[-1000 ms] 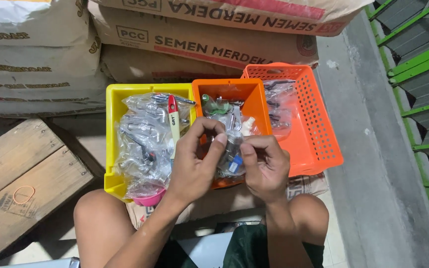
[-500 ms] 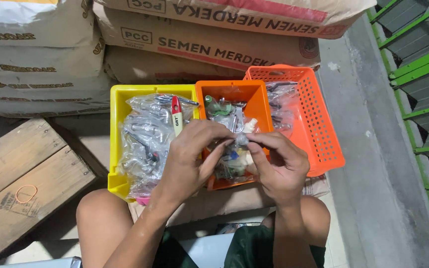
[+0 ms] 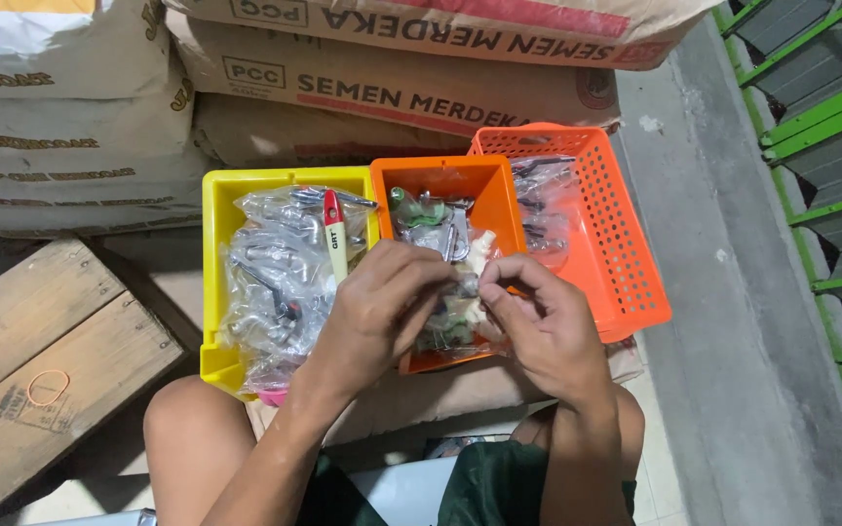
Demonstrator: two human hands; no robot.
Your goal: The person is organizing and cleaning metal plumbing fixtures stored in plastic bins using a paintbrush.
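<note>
Yellow bin (image 3: pixel 214 282), far left, is packed with bagged fittings. Left hand (image 3: pixel 377 307) and right hand (image 3: pixel 543 326) are both pinched on a small clear bag (image 3: pixel 455 317) above the orange bin (image 3: pixel 499 209). The bag is best kept over that bin so spills are caught.

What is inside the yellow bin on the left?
The yellow bin holds clear plastic bags of metal fittings, with a red-handled tool lying on top. The left hand covers its right side, and the bin's bottom is hidden under the bags.
</note>
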